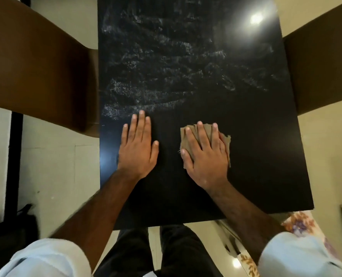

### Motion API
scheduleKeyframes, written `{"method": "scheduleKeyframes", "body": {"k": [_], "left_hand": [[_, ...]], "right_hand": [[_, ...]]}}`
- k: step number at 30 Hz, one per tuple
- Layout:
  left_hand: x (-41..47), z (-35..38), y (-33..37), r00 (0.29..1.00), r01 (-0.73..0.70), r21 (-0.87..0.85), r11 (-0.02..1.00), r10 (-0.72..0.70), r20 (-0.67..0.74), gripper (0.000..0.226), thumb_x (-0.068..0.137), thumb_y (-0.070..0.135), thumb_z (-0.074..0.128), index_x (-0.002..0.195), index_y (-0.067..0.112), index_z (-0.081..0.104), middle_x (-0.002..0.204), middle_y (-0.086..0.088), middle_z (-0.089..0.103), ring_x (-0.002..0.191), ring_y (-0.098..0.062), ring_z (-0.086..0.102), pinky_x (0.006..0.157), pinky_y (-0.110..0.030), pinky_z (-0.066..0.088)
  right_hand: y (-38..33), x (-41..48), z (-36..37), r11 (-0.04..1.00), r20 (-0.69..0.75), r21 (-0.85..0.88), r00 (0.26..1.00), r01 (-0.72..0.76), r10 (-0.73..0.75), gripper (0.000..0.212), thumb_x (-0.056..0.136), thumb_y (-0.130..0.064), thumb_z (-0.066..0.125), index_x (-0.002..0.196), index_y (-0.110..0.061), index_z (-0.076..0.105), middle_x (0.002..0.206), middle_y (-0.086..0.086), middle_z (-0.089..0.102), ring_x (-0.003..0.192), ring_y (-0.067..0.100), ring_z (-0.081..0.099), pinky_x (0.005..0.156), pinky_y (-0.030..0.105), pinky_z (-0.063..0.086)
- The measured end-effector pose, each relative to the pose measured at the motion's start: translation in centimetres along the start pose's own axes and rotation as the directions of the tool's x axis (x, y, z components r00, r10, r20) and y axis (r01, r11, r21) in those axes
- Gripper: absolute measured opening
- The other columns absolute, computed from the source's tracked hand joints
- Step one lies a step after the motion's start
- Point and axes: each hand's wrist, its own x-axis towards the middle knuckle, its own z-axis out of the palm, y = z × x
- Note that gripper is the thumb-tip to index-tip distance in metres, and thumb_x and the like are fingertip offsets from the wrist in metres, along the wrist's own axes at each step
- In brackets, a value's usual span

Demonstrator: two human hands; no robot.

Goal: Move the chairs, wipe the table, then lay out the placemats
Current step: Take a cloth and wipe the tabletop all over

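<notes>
on the black table [256, 156], left hand [137, 148] lies flat; right hand [205, 154] presses a cloth [226, 141], fingers straight.

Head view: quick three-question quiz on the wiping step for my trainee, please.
1. True or false: the left hand lies flat on the bare table.
2. Which hand presses the cloth? A: left hand. B: right hand.
3. Fill in: the wipe streaks show on the table's ____ half (near or far).
Key: 1 true; 2 B; 3 far.
</notes>
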Motion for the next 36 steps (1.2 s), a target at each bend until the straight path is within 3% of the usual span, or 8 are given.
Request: {"method": "scheduleKeyframes", "body": {"k": [7,11,16,22,26,31,34,36], "left_hand": [[-2.3,0.7,-5.8,0.98,0.195,0.016,0.981,-0.194,-0.044,0.093,0.108,0.073,0.012,0.176,0.011,-0.003,0.185,-0.01,-0.014,0.171,-0.03,-0.012,0.138,-0.058,0.002],[-2.6,0.4,-6.2,0.971,0.19,-0.233,0.954,-0.217,-0.097,0.087,0.112,0.064,0.012,0.176,0.007,0.001,0.185,-0.011,-0.009,0.172,-0.027,-0.007,0.139,-0.054,0.008],[-2.6,-0.3,-7.3,0.944,0.255,-0.477,0.841,-0.323,-0.064,0.085,0.111,0.064,0.013,0.177,0.013,-0.004,0.185,-0.002,-0.015,0.171,-0.021,-0.01,0.137,-0.049,0.012],[-2.6,0.4,-9.3,0.953,0.253,-0.593,0.764,-0.304,0.015,0.091,0.108,0.071,0.014,0.177,0.014,-0.006,0.186,-0.002,-0.01,0.172,-0.021,-0.004,0.135,-0.042,0.009],[-2.7,0.6,-9.7,0.962,0.207,-0.671,0.712,-0.273,0.007,0.095,0.106,0.077,0.008,0.177,0.015,-0.006,0.186,-0.001,-0.008,0.172,-0.02,-0.001,0.135,-0.04,0.008],[-3.3,1.0,-10.7,0.979,0.112,-0.896,0.43,-0.204,0.025,0.081,0.109,0.075,0.013,0.176,0.033,-0.006,0.186,0.012,-0.004,0.171,-0.011,0.0,0.139,-0.057,0.01],[-3.0,1.1,-11.6,0.975,0.159,-0.972,0.175,-0.18,0.127,0.078,0.104,0.087,0.019,0.172,0.053,-0.001,0.184,0.021,0.001,0.171,-0.009,0.004,0.137,-0.061,0.013],[-2.7,0.8,-12.0,0.973,0.184,-0.977,0.112,-0.162,0.165,0.078,0.1,0.092,0.022,0.169,0.062,0.003,0.183,0.024,0.004,0.171,-0.009,0.003,0.137,-0.063,0.011]], "right_hand": [[-3.4,10.1,-0.7,0.992,-0.133,0.032,0.983,-0.122,0.125,0.069,0.111,-0.062,0.03,0.173,-0.031,0.031,0.182,0.009,0.023,0.168,0.047,0.011,0.129,0.062,0.029],[-9.7,12.2,-0.5,0.998,-0.174,0.039,0.983,-0.059,0.065,0.069,0.11,-0.06,0.033,0.171,-0.029,0.037,0.181,0.009,0.025,0.167,0.047,0.012,0.127,0.06,0.031],[-11.8,4.8,0.1,0.994,-0.074,-0.013,0.992,0.104,-0.105,0.073,0.111,-0.065,0.031,0.176,-0.032,0.02,0.185,0.004,0.01,0.17,0.04,0.0,0.131,0.058,0.026],[-12.1,7.0,0.0,0.991,-0.123,-0.008,0.984,-0.131,0.129,0.069,0.112,-0.062,0.031,0.173,-0.03,0.03,0.182,0.007,0.021,0.169,0.045,0.01,0.128,0.061,0.03],[-17.2,15.4,-0.5,0.996,-0.178,0.023,0.98,-0.086,0.089,0.069,0.11,-0.062,0.032,0.17,-0.03,0.038,0.18,0.007,0.029,0.167,0.046,0.014,0.129,0.059,0.029],[-21.8,13.3,-0.1,0.995,-0.138,-0.053,0.987,0.08,-0.086,0.07,0.111,-0.065,0.028,0.174,-0.034,0.027,0.183,0.005,0.02,0.169,0.044,0.009,0.131,0.059,0.024],[-21.2,7.6,0.2,0.988,-0.039,-0.038,0.988,0.15,-0.152,0.072,0.112,-0.068,0.026,0.176,-0.037,0.015,0.185,0.002,0.008,0.17,0.04,-0.002,0.133,0.06,0.02],[-20.5,5.4,0.4,0.991,-0.017,-0.032,0.991,0.132,-0.132,0.074,0.11,-0.069,0.03,0.175,-0.038,0.016,0.185,0.001,0.007,0.17,0.038,-0.002,0.133,0.059,0.021]]}}
